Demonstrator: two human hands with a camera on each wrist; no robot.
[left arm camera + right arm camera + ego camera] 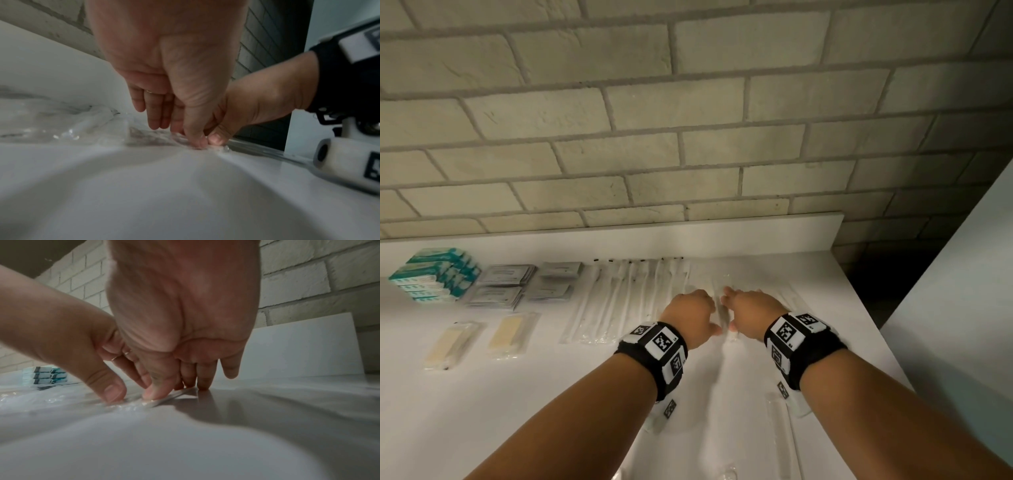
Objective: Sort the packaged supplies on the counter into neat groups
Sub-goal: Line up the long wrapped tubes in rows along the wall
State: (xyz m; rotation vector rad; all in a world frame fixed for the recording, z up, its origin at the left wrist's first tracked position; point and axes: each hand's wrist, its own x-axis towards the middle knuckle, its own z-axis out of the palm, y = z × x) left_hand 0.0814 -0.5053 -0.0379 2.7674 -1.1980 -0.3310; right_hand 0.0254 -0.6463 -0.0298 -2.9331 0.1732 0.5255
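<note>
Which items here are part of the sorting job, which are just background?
Job: teal boxes; grey sachets; cream packs; long clear sleeves; sleeve under left hand and right hand.
Background: counter; brick wall; wristbands.

On the worktop (517,394), against the wall (688,120), the stacked boxes (436,274) sit farthest left. Just right of them lie flat sachets (503,286) in small piles, two rows deep. In front of the boxes and sachets — nearer the person — two wrapped bars (479,341) lie side by side, apart from each other. Right of the sachets a row of long packets (616,301) runs from back to front, packed edge to edge. At the right end of that row both hands rest on a long packet (723,315) — left hand (690,317) just left of right hand (751,313), thumbs nearly touching. Another loose packet (779,435) lies nearer, under the right forearm.
</note>
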